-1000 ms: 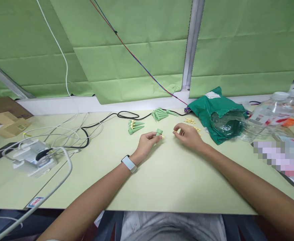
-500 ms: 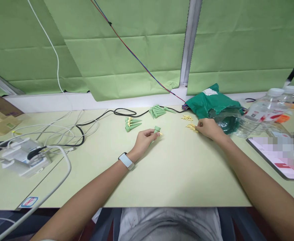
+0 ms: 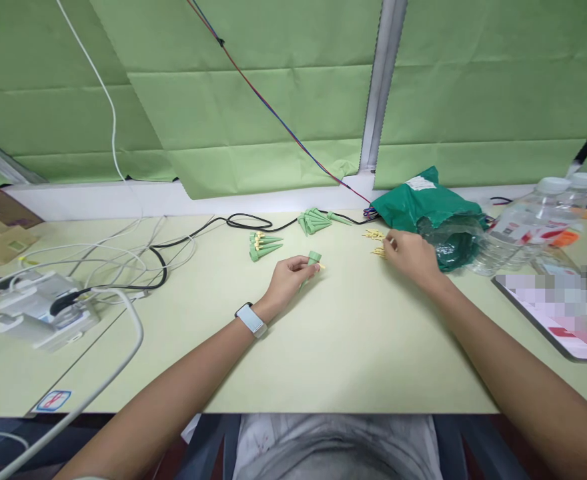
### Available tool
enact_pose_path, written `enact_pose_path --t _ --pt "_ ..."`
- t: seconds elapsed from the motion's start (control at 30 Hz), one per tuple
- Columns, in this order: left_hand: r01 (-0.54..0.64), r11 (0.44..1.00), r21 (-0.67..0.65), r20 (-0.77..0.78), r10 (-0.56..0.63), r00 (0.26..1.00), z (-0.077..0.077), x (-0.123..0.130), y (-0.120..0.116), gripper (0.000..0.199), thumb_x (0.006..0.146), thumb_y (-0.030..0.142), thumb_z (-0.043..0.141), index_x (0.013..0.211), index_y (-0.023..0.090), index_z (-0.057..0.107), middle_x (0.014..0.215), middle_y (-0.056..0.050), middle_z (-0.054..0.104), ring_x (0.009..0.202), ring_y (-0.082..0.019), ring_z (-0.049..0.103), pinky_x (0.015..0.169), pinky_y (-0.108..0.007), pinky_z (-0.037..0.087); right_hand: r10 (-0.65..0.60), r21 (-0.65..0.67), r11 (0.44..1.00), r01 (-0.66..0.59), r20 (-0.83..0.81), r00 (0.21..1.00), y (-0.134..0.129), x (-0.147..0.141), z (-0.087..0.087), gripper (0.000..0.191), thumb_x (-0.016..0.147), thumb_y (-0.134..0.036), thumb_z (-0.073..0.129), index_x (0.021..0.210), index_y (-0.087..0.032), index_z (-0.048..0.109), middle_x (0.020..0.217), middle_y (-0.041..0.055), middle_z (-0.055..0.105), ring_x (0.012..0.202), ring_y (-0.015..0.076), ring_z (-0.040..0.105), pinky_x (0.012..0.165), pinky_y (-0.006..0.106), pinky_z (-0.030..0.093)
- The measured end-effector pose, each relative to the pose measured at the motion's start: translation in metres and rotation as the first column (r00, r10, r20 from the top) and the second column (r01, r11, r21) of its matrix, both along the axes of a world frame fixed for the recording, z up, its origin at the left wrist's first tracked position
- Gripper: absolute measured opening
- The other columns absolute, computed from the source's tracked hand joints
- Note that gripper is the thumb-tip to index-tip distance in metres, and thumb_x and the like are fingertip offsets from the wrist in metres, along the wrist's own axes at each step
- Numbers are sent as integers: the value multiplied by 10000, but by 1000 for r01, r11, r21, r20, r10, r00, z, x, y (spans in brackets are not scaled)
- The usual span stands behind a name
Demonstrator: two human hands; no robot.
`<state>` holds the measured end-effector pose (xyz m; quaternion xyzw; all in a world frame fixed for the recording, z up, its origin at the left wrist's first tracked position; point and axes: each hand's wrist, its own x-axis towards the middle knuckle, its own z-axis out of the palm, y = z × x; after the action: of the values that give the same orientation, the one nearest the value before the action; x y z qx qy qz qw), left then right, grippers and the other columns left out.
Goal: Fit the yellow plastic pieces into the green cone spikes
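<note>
Your left hand [image 3: 288, 280] is pinching a green cone [image 3: 313, 261] between thumb and fingertips, holding it low over the middle of the table [image 3: 333, 347], wide end pointing away from you. A small yellow piece is sticking out at the cone's far end; how deep it is sitting cannot be told. A watch [image 3: 251, 319] is sitting on that wrist.

Your right hand [image 3: 409, 257] is resting farther right, fingertips curled down onto the scattered yellow pins [image 3: 375, 235] just in front of the green bag [image 3: 423, 200]. Whether the fingers are actually gripping a pin cannot be told; they are bunched together and touching the pile.

Behind the left hand, a small group of cones with yellow tips [image 3: 262, 245] is lying on its side. Farther back, a pile of plain green cones [image 3: 314, 221] is lying beside a black cable [image 3: 208, 230]. A clear plastic bag [image 3: 451, 241] is spilling out of the green bag, and water bottles [image 3: 528, 227] are lying to its right. A tablet [image 3: 558, 313] is lying at the right edge. White cables and a power adapter [image 3: 38, 310] are sitting at the left.
</note>
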<state>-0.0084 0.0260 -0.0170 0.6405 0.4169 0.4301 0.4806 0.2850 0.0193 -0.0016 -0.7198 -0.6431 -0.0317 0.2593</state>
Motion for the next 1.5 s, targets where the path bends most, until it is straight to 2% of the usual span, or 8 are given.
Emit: enact_pose_path --t 0.07,0.13,0.27,0.83,0.97,1.17,1.37,1.5 --pt "31 1000 -4 -1 -31 1000 0 0 -1 301 782 443 771 856 152 768 744 -38 658 655 -144 518 603 -281 346 268 74 964 -257 -243 932 -6 -27 -4 201 917 -370 565 911 -211 689 937 95 733 796 230 682 680 310 488" --pt "73 997 -1 -11 -73 997 1 1 -3 317 779 452 782 864 146 770 775 -53 682 693 -159 552 627 -283 370 463 104 856 -507 -594 658 -15 -59 -11 268 909 -469 601 993 -225 671 966 64 723 653 182 669 577 292 510" --pt "116 993 1 -11 -116 993 3 3 -5 337 829 476 740 849 140 749 813 -73 712 734 -176 598 680 -295 411 429 183 780 -599 -853 298 -27 -103 -21 375 842 -572 692 966 -224 630 848 20 690 509 129 611 449 259 489" --pt "245 967 75 -40 -242 969 4 3 -7 303 826 444 744 798 155 660 733 -4 581 684 -136 504 646 -272 368 252 202 833 -515 -967 27 -20 -98 -20 313 680 -400 832 816 -182 652 583 -27 613 427 91 495 392 214 386" --pt "262 965 -11 28 -261 965 5 5 -8 299 815 434 758 800 149 668 747 -21 618 688 -144 546 663 -278 408 245 191 835 -517 -969 39 -20 -96 -17 297 665 -383 815 791 -164 659 619 -7 630 444 81 475 407 215 366" --pt "351 923 -156 159 -328 931 5 6 -6 288 838 401 750 788 123 693 809 -82 677 733 -175 618 717 -318 470 445 259 864 -432 -794 414 -24 -97 -15 159 750 -314 717 823 -185 659 551 -28 585 465 115 526 443 227 384" --pt "348 933 -96 152 -332 931 3 7 -8 266 843 380 759 864 119 711 798 -74 682 743 -175 630 730 -310 472 221 133 892 -431 -962 159 -19 -97 -13 140 665 -270 715 681 -165 624 567 3 606 450 86 456 424 217 339" --pt "378 912 -160 232 -337 912 5 6 -9 280 858 382 740 798 113 689 809 -82 669 720 -167 620 717 -317 476 401 232 870 -435 -847 349 -23 -95 -12 128 689 -277 716 735 -183 643 547 -24 581 467 103 484 453 227 360"
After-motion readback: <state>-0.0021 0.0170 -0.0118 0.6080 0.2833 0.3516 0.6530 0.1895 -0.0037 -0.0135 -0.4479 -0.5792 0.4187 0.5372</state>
